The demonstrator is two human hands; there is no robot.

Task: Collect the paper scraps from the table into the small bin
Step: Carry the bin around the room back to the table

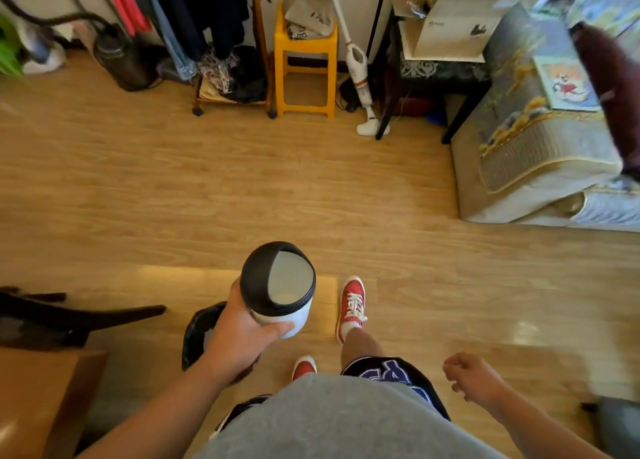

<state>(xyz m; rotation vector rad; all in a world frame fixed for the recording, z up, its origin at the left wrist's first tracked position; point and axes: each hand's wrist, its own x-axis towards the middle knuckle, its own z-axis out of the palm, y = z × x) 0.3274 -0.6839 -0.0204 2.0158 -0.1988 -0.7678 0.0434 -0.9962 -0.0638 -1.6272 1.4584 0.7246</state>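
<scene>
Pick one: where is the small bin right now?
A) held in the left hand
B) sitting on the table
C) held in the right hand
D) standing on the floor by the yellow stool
A: the left hand grips the small bin around its white side, up off the floor, while the right hand hangs loosely curled and holds nothing.

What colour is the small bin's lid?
The lid is black with a grey swing flap, clearest in the head view.

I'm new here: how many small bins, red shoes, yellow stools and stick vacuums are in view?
Small bin, gripped by the left hand: 1
Red shoes: 2
Yellow stool: 1
White stick vacuum: 1
Total: 5
</scene>
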